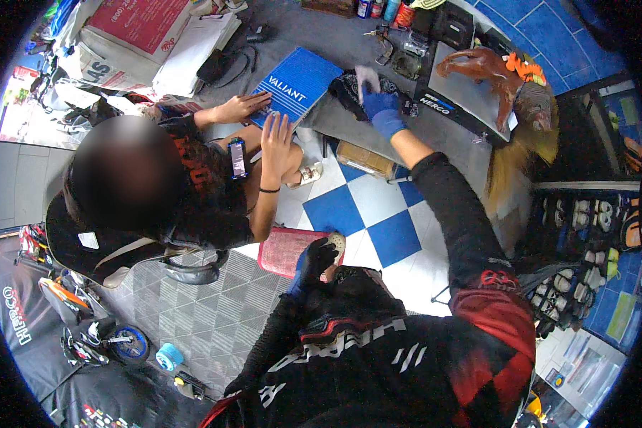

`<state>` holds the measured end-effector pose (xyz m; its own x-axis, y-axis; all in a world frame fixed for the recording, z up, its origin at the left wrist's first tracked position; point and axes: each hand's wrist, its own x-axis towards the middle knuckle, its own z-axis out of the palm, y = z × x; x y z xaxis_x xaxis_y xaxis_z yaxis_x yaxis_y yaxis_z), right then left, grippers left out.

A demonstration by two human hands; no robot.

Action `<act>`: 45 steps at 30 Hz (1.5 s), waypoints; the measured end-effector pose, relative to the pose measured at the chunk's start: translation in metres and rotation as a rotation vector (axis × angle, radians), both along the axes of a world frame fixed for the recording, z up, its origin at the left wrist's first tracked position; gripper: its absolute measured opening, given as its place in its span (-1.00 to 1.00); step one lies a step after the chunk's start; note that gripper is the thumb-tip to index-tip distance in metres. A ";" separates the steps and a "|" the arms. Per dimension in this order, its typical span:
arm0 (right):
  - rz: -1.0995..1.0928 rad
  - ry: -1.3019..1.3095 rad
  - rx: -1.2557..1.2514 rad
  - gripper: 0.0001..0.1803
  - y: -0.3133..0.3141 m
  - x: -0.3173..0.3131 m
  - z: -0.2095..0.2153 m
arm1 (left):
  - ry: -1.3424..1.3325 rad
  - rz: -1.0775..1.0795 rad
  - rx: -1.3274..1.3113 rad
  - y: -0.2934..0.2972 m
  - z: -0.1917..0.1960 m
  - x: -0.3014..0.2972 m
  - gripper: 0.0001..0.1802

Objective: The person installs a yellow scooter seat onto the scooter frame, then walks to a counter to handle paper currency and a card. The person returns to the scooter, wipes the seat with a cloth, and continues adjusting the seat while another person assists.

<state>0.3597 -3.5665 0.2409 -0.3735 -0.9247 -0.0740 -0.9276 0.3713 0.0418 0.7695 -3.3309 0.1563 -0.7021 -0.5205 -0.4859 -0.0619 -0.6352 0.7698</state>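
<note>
Our right hand [382,107] fingers press flat on black patterned cloth [349,89] at table [335,118] edge; left hand [314,262] fingers curled, empty.

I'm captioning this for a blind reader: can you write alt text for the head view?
The person's blue-gloved right hand reaches forward to a dark patterned cloth on a grey counter, while their black-gloved left hand hangs low. Another person beside them rests both hands on a blue box.
</note>
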 end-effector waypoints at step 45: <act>-2.018 -0.870 -0.338 0.09 1.023 0.771 -0.154 | 0.016 -0.720 0.661 0.262 0.003 0.162 -0.54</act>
<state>1.1303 -2.5432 0.0870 -0.5358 0.5164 -0.6681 0.8283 0.4752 -0.2969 0.9312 -3.0691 0.1592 -0.7541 0.4099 -0.5131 -0.5971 -0.7532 0.2758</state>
